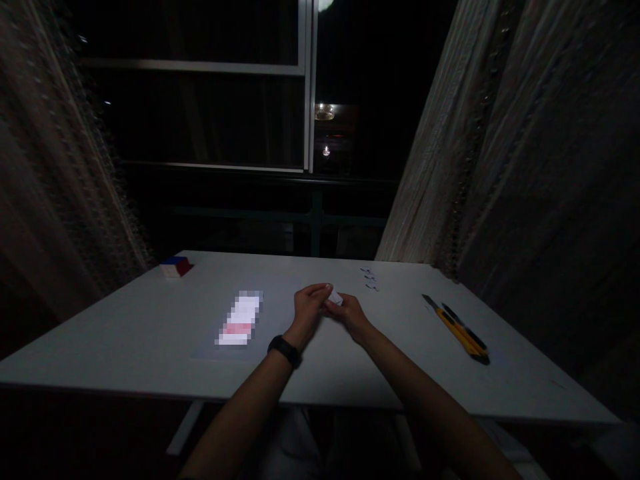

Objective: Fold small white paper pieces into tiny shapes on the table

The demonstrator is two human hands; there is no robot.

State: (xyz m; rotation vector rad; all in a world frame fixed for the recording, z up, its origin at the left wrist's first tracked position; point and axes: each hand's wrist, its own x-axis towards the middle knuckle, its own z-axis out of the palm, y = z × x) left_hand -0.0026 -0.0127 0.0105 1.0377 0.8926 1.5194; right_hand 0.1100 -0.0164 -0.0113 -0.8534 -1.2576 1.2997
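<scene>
Both my hands meet above the middle of the white table, with a small piece of white paper between them. My left hand, below a dark wristband, is closed on the paper's left side with the thumb near its top. From the right, my right hand pinches the same piece. A faint dark line shows on the paper; the fingers hide the rest of it. Beyond my right hand lie several small white paper pieces with dark marks, in a short column.
A lit, blurred-out phone screen lies left of my hands. At the far left corner sits a colored cube. On the right are a yellow utility knife and a dark pen. Curtains hang beside the dark window.
</scene>
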